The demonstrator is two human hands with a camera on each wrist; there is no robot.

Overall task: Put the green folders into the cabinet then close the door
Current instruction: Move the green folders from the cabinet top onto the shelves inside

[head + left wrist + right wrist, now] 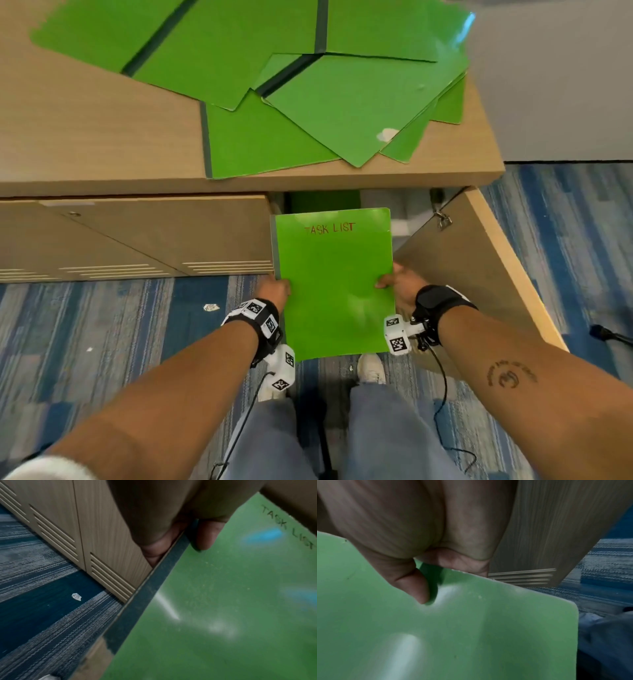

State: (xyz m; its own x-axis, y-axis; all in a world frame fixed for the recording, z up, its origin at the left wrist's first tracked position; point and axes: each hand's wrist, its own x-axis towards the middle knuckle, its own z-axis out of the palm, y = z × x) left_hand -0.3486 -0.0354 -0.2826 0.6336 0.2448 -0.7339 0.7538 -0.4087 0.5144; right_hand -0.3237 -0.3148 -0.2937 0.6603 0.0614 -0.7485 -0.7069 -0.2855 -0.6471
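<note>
A green folder (pixel 334 281) marked "TASK LIST" is held flat in front of the open cabinet (pixel 404 209) under the desk. My left hand (pixel 275 289) pinches its dark spine edge, thumb on top. My right hand (pixel 397 284) pinches the opposite edge, thumb pressing the cover (pixel 471 635). The spine (pixel 147 595) runs along the left wrist view. Another green folder (pixel 323 202) shows inside the cabinet. Several more green folders (pixel 308 102) lie spread on the desk top. The cabinet door (pixel 479 260) stands swung open to the right.
Shut cabinet doors (pixel 137 236) with vent slots lie to the left. Blue striped carpet (pixel 102 325) holds a white scrap (pixel 211 307). My legs and shoes (pixel 371 368) are below the folder. A black cable end (pixel 603 332) lies at the far right.
</note>
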